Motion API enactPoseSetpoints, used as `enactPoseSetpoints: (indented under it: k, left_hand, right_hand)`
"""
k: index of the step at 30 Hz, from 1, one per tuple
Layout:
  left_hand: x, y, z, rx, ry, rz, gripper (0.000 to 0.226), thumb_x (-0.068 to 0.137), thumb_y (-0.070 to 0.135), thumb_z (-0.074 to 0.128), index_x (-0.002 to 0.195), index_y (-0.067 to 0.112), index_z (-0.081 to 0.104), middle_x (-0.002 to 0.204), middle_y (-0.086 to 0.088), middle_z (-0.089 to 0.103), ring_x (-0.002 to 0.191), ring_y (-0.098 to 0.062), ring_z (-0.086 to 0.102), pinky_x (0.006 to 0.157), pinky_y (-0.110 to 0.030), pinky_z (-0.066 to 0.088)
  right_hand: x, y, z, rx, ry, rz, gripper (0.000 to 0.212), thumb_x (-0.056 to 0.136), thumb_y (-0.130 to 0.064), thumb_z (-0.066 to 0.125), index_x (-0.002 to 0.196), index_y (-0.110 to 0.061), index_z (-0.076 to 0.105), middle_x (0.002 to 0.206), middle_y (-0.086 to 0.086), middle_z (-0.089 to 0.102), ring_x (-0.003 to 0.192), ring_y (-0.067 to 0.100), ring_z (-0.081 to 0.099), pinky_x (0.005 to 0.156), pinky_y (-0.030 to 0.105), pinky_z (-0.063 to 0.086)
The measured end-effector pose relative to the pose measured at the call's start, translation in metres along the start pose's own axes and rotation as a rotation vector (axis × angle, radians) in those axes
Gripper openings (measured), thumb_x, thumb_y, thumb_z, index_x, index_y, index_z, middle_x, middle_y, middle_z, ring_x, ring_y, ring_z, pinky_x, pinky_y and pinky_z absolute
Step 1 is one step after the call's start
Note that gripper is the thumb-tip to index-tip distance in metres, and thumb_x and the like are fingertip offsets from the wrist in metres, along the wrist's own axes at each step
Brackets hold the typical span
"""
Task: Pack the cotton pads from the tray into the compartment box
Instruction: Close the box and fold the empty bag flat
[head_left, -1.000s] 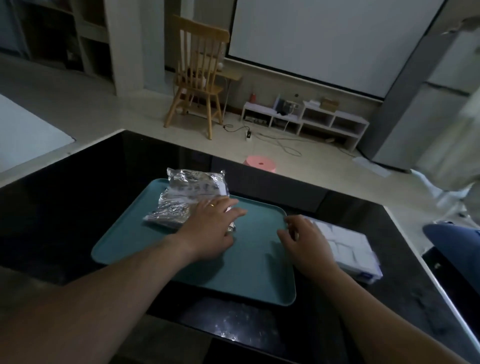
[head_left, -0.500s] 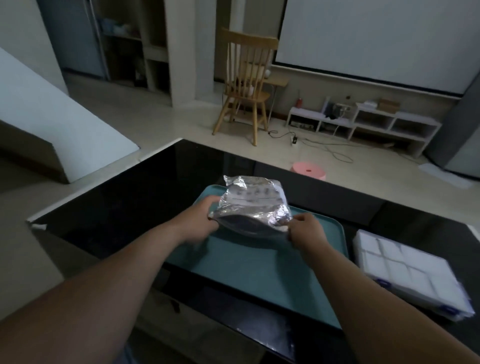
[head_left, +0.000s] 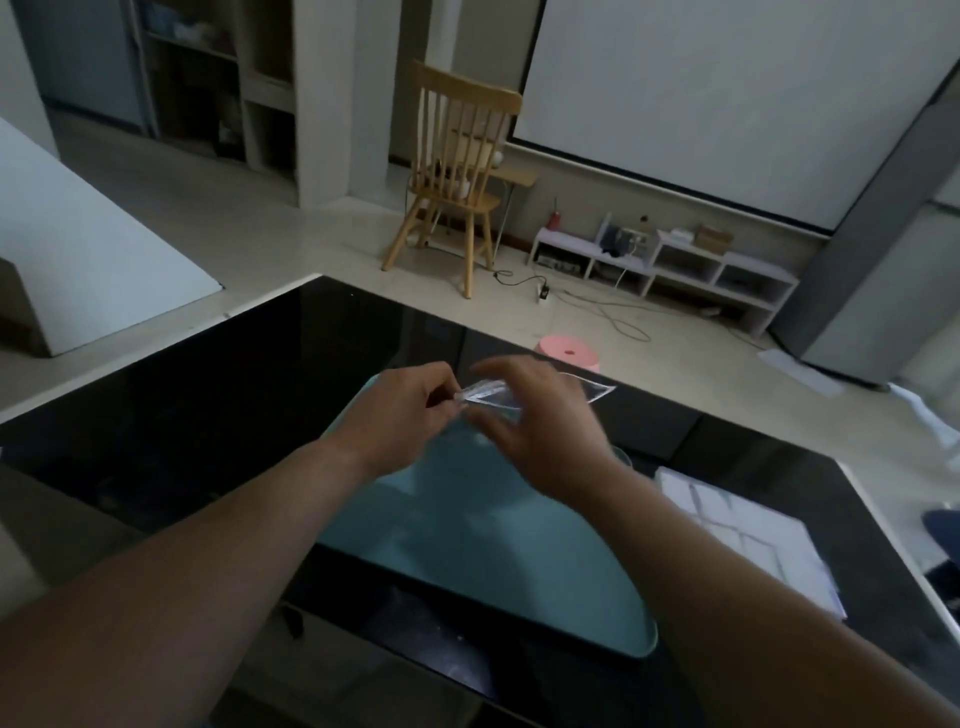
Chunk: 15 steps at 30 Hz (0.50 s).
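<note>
A clear plastic bag of cotton pads (head_left: 596, 391) is held in the air above the far end of the teal tray (head_left: 467, 551). My left hand (head_left: 400, 415) pinches the bag's left edge between thumb and fingers. My right hand (head_left: 545, 431) grips it from the right, thumb on top and fingers underneath, hiding most of the bag. The white compartment box (head_left: 748, 540) lies on the table to the right of the tray, lid down. The tray's surface is bare.
The tray and box sit on a glossy black table (head_left: 234, 405) whose far edge runs just beyond my hands. On the floor past it stand a pink stool (head_left: 569, 353), a wooden chair (head_left: 457, 171) and a low white shelf (head_left: 670, 260).
The bag has come up off the tray and turned nearly edge-on between both hands. My hands have moved closer together at its left end.
</note>
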<state>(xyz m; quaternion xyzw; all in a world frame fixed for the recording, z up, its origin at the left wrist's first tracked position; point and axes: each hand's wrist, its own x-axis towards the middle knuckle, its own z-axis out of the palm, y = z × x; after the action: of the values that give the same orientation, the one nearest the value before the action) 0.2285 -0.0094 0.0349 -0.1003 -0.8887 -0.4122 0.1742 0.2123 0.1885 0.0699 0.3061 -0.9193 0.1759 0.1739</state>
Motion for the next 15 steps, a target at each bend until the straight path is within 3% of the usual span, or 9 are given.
enactPoseSetpoints:
  k: [2,7,10,15]
  left_hand:
    - [0.000,0.000,0.001,-0.004,0.001,-0.012,0.015,0.093,0.021,0.072,0.081,0.024,0.064,0.071,0.008,0.065,0.065,-0.005,0.058,0.060,-0.024,0.044]
    - [-0.004,0.000,0.000,-0.035,-0.026,-0.026,0.019,0.092,0.013,0.071,0.077,0.025,0.067,0.070,0.006,0.069,0.067,-0.005,0.065,0.069,-0.034,0.054]
    - [-0.003,0.002,0.000,-0.039,-0.028,-0.009,0.027,0.092,0.013,0.070,0.073,0.030,0.066,0.069,0.006,0.071,0.068,-0.005,0.068,0.072,-0.033,0.056]
    - [-0.004,0.004,0.005,-0.074,-0.053,-0.010,0.011,0.097,0.020,0.069,0.087,0.019,0.072,0.074,0.006,0.073,0.068,-0.004,0.071,0.074,-0.039,0.060]
  right_hand:
    - [0.004,-0.007,0.014,-0.042,0.007,-0.066,0.027,0.096,-0.045,0.067,0.121,-0.033,0.063,0.122,-0.011,0.067,0.116,0.014,0.060,0.104,0.040,0.042]
    - [0.004,0.000,0.028,-0.131,0.120,-0.129,0.009,0.095,-0.032,0.069,0.101,-0.026,0.065,0.094,-0.008,0.068,0.091,0.021,0.065,0.087,0.041,0.046]
    - [0.002,0.003,0.027,-0.174,0.108,-0.150,0.008,0.097,-0.032,0.065,0.101,-0.025,0.065,0.091,-0.008,0.069,0.087,0.022,0.066,0.084,0.041,0.046]
    - [0.002,0.006,0.025,-0.129,0.086,-0.116,0.023,0.100,-0.036,0.051,0.103,-0.030,0.072,0.093,-0.010,0.073,0.086,0.018,0.067,0.083,0.042,0.051]
